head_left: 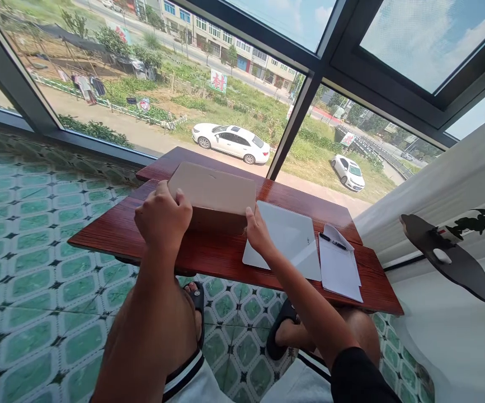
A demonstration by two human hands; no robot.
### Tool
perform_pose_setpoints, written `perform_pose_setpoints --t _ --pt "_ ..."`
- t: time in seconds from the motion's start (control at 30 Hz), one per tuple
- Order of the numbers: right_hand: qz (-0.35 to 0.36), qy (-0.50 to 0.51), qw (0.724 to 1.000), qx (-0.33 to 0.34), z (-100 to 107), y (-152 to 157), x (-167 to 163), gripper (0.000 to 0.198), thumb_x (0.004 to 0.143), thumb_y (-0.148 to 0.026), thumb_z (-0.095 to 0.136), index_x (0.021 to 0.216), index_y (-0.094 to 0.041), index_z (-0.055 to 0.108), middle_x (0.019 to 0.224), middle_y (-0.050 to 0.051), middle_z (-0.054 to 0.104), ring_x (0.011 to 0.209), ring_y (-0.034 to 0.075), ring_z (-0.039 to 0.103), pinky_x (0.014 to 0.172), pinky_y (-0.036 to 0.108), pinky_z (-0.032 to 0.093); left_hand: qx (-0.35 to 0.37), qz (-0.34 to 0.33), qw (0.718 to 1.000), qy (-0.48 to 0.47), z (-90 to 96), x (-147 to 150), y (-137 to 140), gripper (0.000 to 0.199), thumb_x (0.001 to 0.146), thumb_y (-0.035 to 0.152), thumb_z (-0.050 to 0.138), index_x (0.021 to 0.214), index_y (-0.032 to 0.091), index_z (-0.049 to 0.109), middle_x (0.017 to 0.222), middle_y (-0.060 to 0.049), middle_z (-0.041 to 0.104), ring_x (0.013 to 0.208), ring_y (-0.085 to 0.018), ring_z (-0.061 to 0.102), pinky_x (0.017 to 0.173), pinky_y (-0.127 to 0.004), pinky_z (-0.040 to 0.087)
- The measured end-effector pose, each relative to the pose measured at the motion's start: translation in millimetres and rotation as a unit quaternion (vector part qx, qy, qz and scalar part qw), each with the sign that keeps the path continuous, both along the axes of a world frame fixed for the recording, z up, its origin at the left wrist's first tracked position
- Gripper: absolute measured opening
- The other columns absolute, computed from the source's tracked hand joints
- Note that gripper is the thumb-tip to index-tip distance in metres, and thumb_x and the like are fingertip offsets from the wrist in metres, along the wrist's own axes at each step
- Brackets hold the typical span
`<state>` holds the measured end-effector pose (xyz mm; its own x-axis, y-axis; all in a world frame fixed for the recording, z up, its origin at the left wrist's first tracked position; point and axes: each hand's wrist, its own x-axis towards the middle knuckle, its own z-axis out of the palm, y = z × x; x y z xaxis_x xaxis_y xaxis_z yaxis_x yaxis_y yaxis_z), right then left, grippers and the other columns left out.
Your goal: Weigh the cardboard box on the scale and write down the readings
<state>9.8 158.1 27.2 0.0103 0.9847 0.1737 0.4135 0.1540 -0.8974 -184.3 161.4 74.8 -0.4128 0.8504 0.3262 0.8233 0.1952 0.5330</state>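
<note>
A closed brown cardboard box (215,189) sits at the left part of the dark red wooden table (208,254). My left hand (163,214) grips its left end, with the thumb at the near top edge and the fingers curled over the side. Against the box's right front corner, my right hand (259,230) has its thumb pressed near the top edge; its other fingers are mostly hidden. Just right of that hand lies a flat silver laptop (290,238) with its lid down.
White paper sheets (339,271) with a black pen (332,242) on top lie right of the laptop. Large windows (242,95) rise behind the table. A white curtain (414,196) and a dark wavy-edged board (452,257) are at the right. My legs are under the near edge.
</note>
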Motion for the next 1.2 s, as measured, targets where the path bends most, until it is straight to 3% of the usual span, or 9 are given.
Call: perform_pose_setpoints --t 0.23,0.47,0.77,1.07,1.2 --pt "-0.002 -0.007 1.000 0.016 8.6 -7.6 18.1 0.068 0.099 -0.051 0.023 0.155 -0.014 0.031 0.157 0.008 0.035 0.147 0.022 0.031 0.122 0.040 0.023 0.032 -0.010 0.999 -0.007 -1.3 12.4 -0.5 0.055 0.092 0.040 0.034 0.135 0.011 0.054 0.114 -0.022 0.070 0.098 -0.037 0.067 0.087 -0.048 0.048" --pt "-0.031 -0.009 0.999 0.043 10.7 -14.2 55.3 0.068 0.099 -0.054 0.025 0.152 -0.013 0.037 0.156 0.011 0.037 0.146 0.023 0.033 0.123 0.040 0.022 0.058 -0.074 0.995 -0.011 -1.9 40.4 -4.4 0.059 0.094 0.040 0.031 0.140 0.010 0.051 0.121 -0.022 0.068 0.103 -0.036 0.067 0.087 -0.045 0.049" --pt "-0.047 -0.018 0.996 0.075 12.0 -41.8 99.1 0.064 0.100 -0.051 0.032 0.154 -0.015 0.037 0.150 0.011 0.045 0.137 0.024 0.045 0.116 0.038 0.034 0.093 -0.144 0.983 -0.064 -9.4 70.0 -11.6 0.055 0.095 0.038 0.034 0.143 0.016 0.049 0.130 -0.017 0.065 0.113 -0.036 0.066 0.091 -0.046 0.051" --pt "-0.100 -0.034 0.988 0.111 -14.1 -71.6 163.1 0.069 0.101 -0.057 0.035 0.156 -0.015 0.033 0.156 0.013 0.038 0.145 0.024 0.036 0.120 0.040 0.030 0.104 -0.257 0.951 -0.134 -17.0 110.3 -27.5 0.055 0.093 0.034 0.039 0.144 0.016 0.048 0.134 -0.016 0.063 0.120 -0.033 0.063 0.100 -0.047 0.049" --pt "-0.126 -0.029 0.981 0.147 -22.8 -80.8 183.3 0.067 0.102 -0.056 0.034 0.156 -0.017 0.035 0.153 0.013 0.042 0.144 0.024 0.038 0.118 0.040 0.032 0.084 -0.321 0.907 -0.259 -24.3 119.8 -27.9 0.051 0.091 0.035 0.045 0.139 0.018 0.052 0.131 -0.013 0.065 0.114 -0.028 0.066 0.097 -0.043 0.053"
